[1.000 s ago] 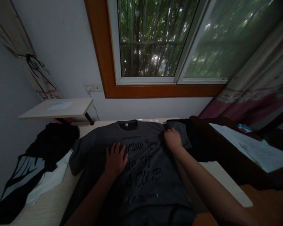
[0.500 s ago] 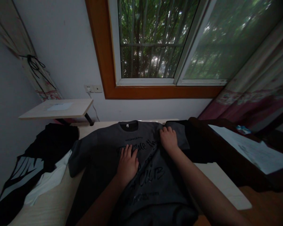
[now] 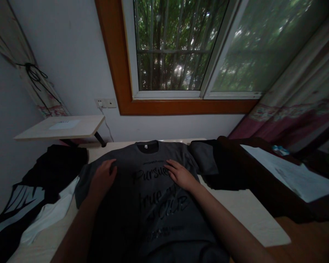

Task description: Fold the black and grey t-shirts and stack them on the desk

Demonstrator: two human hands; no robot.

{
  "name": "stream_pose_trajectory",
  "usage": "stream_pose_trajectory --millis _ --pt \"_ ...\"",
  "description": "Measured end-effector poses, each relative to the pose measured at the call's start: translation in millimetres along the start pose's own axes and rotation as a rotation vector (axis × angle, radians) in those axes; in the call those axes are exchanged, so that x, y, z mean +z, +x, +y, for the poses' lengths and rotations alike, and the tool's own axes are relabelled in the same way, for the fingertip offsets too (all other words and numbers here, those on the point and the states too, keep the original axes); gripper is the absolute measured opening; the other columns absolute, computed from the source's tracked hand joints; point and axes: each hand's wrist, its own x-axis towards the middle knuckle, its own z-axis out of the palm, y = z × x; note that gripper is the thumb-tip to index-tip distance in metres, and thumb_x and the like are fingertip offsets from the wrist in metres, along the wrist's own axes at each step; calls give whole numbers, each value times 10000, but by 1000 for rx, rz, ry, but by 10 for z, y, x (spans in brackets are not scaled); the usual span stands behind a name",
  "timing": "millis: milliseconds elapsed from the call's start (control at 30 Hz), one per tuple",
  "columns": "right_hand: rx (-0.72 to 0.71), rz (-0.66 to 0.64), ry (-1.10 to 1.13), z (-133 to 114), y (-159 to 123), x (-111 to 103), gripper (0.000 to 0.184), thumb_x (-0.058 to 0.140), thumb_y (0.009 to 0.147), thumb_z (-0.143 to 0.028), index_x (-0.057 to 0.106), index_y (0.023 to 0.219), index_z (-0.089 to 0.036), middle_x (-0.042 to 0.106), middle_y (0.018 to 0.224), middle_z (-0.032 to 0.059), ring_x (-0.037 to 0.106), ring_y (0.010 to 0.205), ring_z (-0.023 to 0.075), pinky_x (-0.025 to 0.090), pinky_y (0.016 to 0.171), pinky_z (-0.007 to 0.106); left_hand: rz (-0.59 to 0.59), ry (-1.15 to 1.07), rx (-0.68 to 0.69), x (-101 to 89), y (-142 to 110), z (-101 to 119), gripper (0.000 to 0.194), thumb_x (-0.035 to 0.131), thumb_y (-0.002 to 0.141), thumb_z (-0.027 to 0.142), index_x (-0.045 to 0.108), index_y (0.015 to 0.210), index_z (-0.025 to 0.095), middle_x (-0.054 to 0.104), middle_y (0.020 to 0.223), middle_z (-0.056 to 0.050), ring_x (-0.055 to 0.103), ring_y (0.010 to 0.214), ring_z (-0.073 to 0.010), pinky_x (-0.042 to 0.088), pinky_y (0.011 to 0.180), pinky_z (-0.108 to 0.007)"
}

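Note:
A dark grey T-shirt with black lettering lies spread on the table, its collar toward the window. My left hand rests on the shirt near the left sleeve, with a gap between thumb and fingers and nothing in it. Across the chest print lies my right hand, fingers apart and flat on the cloth, covering part of the top line of lettering. The sleeve on the right is laid out over black cloth. Toward me the shirt's lower part shows some folds.
Black clothing with white print and a white cloth lie at the left. A small raised shelf stands behind them. White sheets rest on a dark brown surface at the right. The window is beyond the pale table.
My left hand has moved left from the chest print toward the left sleeve. My right hand has come inward from the right shoulder onto the print. The view has shifted slightly.

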Motion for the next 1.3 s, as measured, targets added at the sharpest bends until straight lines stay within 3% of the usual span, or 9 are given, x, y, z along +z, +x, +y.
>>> stream_pose_trajectory --millis 133,267,533,633,767,933,1067,1167,1300 --pt "25 6 31 67 -75 -14 395 509 994 -233 641 1366 -217 565 1477 107 500 1392 260 417 1176 488 -40 348 -175 -390 76 -629 535 386 944 437 585 1347 147 608 1307 -177 596 1172 -345 437 1062 -483" --pt "41 24 40 62 -78 -27 395 523 983 -226 652 1356 -242 584 1460 99 512 1383 258 428 1167 498 -136 488 -290 -543 64 -963 643 385 910 515 566 1400 140 554 1309 -223 562 1161 -412 457 989 -514" --pt "64 29 56 57 -84 -36 377 526 985 -241 663 1336 -244 598 1444 88 517 1373 252 426 1167 493 -148 523 -277 -525 76 -864 495 430 864 504 621 1191 186 528 1265 -204 546 1101 -425 498 827 -477" --pt "68 24 60 57 -84 -42 371 526 987 -246 664 1331 -236 599 1443 87 516 1372 247 417 1175 480 -122 414 -239 -584 106 -826 354 441 868 453 577 1064 192 595 1140 -156 601 1014 -335 491 822 -407" --pt "77 22 61 44 -81 -54 372 526 986 -242 660 1333 -245 596 1445 86 515 1371 248 418 1172 487 -137 207 -435 -762 116 -931 353 450 904 523 492 1096 229 623 899 -20 633 786 -222 468 710 -302" --pt "75 27 55 37 -81 -55 375 531 979 -237 660 1331 -245 603 1435 89 524 1362 255 427 1162 492 -99 -45 -422 -996 90 -1279 654 610 789 638 438 1332 317 645 1196 18 627 1060 -238 501 835 -324" --pt "79 26 51 29 -83 -56 371 519 984 -242 663 1326 -243 602 1434 86 524 1360 256 428 1161 480 -151 -100 -395 -1031 54 -1447 847 619 692 738 452 1388 286 597 1379 -19 577 1201 -260 475 955 -356" --pt "79 19 47 17 -82 -66 366 514 989 -244 665 1321 -224 599 1437 93 517 1363 260 421 1165 479 -114 -3 -432 -992 39 -1486 762 551 792 602 362 1468 304 526 1479 -13 549 1258 -271 456 988 -382" --pt "75 12 39 10 -65 -91 366 527 981 -233 665 1319 -234 604 1424 98 526 1348 257 425 1156 489 83 124 -537 -1029 110 -1537 728 411 919 523 108 1561 361 395 1586 -14 542 1271 -300 455 959 -411"
